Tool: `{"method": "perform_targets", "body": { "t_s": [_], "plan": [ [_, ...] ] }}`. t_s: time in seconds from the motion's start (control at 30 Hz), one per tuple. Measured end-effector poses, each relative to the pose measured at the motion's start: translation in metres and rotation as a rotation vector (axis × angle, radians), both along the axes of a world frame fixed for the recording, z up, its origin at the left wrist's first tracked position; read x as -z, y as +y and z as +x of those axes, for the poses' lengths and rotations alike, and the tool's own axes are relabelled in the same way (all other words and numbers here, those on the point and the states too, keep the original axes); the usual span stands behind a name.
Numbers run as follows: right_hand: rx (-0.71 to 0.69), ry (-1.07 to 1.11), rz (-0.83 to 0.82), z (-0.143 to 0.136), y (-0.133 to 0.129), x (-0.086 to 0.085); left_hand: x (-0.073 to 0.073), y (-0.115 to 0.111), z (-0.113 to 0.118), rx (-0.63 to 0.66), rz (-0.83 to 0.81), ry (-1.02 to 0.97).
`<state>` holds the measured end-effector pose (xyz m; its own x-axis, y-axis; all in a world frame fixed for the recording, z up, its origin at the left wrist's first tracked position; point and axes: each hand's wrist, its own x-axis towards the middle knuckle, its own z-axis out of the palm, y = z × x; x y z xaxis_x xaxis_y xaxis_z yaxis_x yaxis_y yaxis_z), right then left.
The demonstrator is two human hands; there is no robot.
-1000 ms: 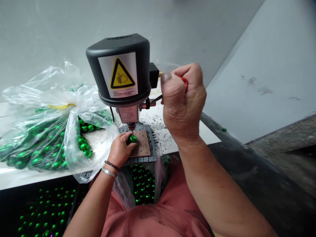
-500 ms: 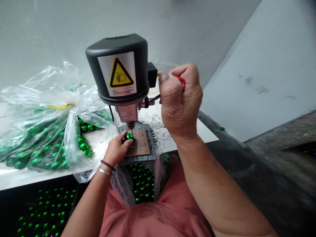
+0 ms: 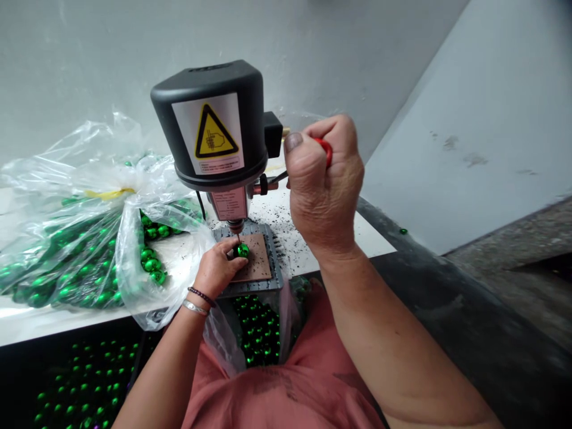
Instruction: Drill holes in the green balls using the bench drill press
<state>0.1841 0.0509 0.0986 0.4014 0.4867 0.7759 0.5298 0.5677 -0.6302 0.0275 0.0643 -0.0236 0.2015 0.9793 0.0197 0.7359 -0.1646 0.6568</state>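
Between the thumb and fingers of my left hand (image 3: 218, 265) is a shiny green ball (image 3: 243, 250), held on a brown board (image 3: 257, 262) on the base of a small drill press (image 3: 208, 125). The thin drill bit (image 3: 238, 238) comes down right at the top of the ball; whether it has entered the ball I cannot tell. My right hand (image 3: 326, 185) is wrapped round the red-ended feed lever (image 3: 328, 152) at the machine's right side. Most of the lever is hidden by the fist.
Clear plastic bags (image 3: 129, 202) full of green balls lie on the white table (image 3: 179, 262) to the left. Dark shavings surround the press base (image 3: 272, 262). More green balls (image 3: 257, 328) fill a container below the table edge. A wall stands behind.
My left hand has moved the green ball slightly right, bringing it under the drill bit. My right hand stays on the lever, with hardly any shift.
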Motion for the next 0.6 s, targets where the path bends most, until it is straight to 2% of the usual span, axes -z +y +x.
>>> {"method": "perform_targets", "body": {
  "t_s": [0.17,0.43,0.6],
  "plan": [
    [-0.004,-0.02,0.003,0.001,-0.003,0.001,0.003,0.002,0.0,0.027,0.017,-0.017],
    [-0.004,-0.005,0.01,0.001,-0.011,0.005,0.001,0.0,0.002,-0.029,-0.032,-0.001],
    [-0.012,-0.093,-0.046,0.006,-0.022,0.01,0.002,0.001,0.001,-0.047,-0.058,0.047]
  ]
}}
